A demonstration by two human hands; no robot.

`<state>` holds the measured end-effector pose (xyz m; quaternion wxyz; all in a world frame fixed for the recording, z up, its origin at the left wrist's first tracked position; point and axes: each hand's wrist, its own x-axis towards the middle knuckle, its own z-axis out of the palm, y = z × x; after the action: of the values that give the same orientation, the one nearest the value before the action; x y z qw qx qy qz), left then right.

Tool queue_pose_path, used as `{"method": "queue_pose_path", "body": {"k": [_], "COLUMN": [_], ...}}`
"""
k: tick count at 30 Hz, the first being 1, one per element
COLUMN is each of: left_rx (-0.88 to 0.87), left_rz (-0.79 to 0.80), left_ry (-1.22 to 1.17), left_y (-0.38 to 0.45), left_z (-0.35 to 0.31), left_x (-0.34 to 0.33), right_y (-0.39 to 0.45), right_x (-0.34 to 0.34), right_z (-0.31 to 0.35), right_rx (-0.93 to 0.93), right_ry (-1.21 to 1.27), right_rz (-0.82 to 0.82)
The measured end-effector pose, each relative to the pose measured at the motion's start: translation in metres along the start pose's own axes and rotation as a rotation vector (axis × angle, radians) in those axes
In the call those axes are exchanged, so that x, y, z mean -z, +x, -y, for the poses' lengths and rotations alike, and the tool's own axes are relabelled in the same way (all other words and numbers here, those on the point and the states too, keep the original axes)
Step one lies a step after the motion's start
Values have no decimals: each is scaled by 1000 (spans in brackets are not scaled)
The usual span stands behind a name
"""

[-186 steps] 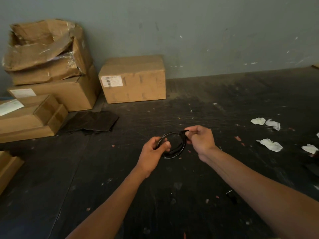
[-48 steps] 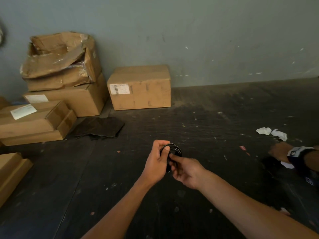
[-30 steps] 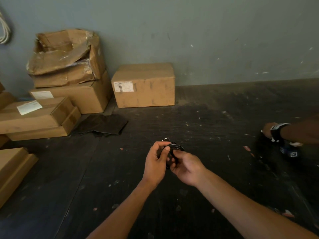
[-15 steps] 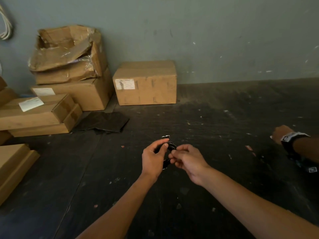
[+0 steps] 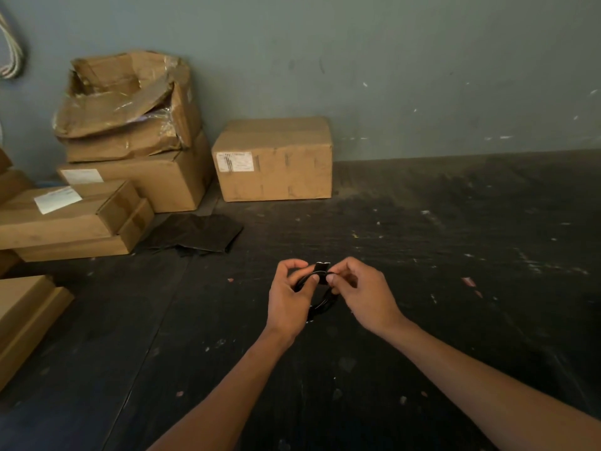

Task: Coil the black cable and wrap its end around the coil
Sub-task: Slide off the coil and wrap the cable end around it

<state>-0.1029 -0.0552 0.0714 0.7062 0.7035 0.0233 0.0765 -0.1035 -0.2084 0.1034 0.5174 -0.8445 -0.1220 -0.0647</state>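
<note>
A: Hands first, please. What are yours doing?

B: Your left hand [image 5: 287,296] has its fingers curled round the left side of the black cable [image 5: 322,304], which is wound into a small coil. You hold it in the air, low in the middle of the view, over the dark worktop [image 5: 422,255].

A: And the right?

B: Your right hand [image 5: 361,292] pinches the top of the coil between thumb and forefinger, just beside the left thumb. The cable's plug end [image 5: 322,267] sticks up between the two hands, a pale glint on its tip. How far that end goes round the coil I cannot tell; the fingers hide it.

A: What else lies around you?

B: A closed cardboard box [image 5: 274,159] with a white label stands against the grey wall [image 5: 390,60]. Left of it a torn box [image 5: 126,102] sits on a stack of others. A dark sheet [image 5: 192,234] lies flat in front of them. Pale specks and scraps dot the worktop to your right.
</note>
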Motion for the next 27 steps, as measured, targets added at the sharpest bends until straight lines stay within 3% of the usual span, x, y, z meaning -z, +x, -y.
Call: {"method": "queue_pose_path", "body": {"k": [15, 27], "left_rx": [-9, -8], "left_rz": [152, 147], "left_ry": [120, 61], "left_y": [-2, -3], "left_z": [-11, -4], "left_x": [-4, -1], "right_y": [1, 12], "right_x": [2, 6], "right_z": [-8, -6], "right_rx": [125, 71], "right_ry": [-84, -98], "right_rz": [-156, -117]}}
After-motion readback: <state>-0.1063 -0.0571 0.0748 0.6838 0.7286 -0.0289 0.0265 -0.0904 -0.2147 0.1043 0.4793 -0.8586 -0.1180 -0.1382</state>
